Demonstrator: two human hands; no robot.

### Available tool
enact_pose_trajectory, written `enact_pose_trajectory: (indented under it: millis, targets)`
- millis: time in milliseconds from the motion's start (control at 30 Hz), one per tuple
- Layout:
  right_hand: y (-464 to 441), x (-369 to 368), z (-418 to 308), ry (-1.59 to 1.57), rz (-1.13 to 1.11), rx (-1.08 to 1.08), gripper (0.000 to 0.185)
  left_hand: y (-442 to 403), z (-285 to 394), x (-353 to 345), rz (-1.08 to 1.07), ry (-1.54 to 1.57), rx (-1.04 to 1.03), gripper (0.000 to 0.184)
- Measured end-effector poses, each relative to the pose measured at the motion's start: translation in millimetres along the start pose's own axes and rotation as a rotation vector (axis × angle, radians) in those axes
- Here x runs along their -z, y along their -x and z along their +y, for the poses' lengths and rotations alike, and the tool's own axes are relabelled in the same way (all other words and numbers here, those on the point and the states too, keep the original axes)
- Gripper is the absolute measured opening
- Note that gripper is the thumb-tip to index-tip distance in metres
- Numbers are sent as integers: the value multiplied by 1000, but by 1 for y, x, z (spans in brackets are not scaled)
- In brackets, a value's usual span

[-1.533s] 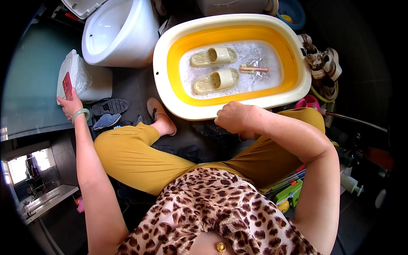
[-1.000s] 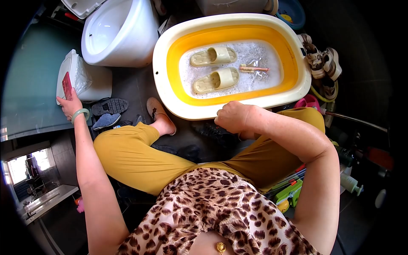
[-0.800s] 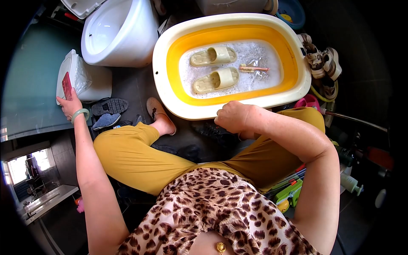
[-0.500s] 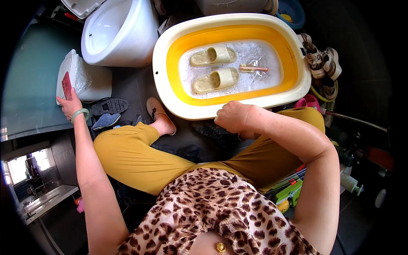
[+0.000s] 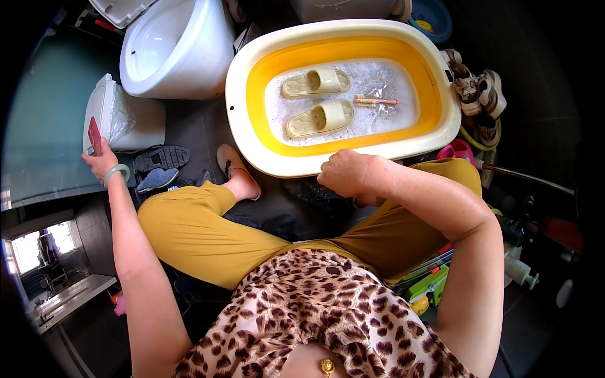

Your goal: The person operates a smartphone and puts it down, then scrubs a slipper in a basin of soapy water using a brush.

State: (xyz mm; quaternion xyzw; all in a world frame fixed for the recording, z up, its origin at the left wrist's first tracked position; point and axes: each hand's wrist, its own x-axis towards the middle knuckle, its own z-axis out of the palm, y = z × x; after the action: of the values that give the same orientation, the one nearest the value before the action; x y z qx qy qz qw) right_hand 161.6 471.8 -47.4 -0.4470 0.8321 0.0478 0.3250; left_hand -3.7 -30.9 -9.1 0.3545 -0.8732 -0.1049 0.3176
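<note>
My left hand (image 5: 103, 161), out at the left with a jade-green bangle on the wrist, grips a flat red rectangular object (image 5: 94, 135) whose kind I cannot make out. Loosely curled into a fist, my right hand (image 5: 343, 173) is at the near rim of the white and yellow washtub (image 5: 277, 162); nothing sticks out of it. Inside the tub, two pale green slide slippers, an upper one (image 5: 328, 82) and a lower one (image 5: 339, 115), lie in shallow foamy water. To their right lies a pink-handled brush (image 5: 380, 101).
A white toilet bowl (image 5: 214, 57) and a lidded white bin (image 5: 148, 126) stand at the left, with a dark shoe (image 5: 162, 157) and a blue slipper (image 5: 157, 179) on the floor nearby. Sneakers (image 5: 485, 94) sit right of the tub, and a blue basin (image 5: 435, 22) behind it.
My left hand has turned slightly, and the red object has shifted a little left and down, showing a narrower face. My right hand, the slippers and the brush stay put.
</note>
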Motion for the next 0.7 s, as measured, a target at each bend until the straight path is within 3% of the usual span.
enact_pose_trajectory:
  millis: [700]
  targets:
    - [-6,-8,2,-10,21,-10,20,2,1,0,-2,-3,-30,91]
